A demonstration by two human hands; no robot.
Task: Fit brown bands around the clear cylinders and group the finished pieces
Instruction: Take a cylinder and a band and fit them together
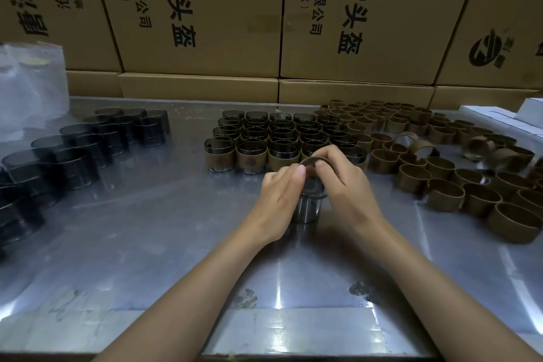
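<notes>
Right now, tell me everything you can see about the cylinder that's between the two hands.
The cylinder is clear, dark-tinted and shiny, like glass or plastic, standing upright on the metal table in front of the finished group. A brown band sits at its top rim, not yet pushed down. The left hand and the right hand close in from either side, fingertips on the band. Its lower wall shows bare, with bright reflections.

cardboard boxes (205, 9) printed "P头盔", "有限公司", "(西区)", a round logo (486, 50)
</notes>
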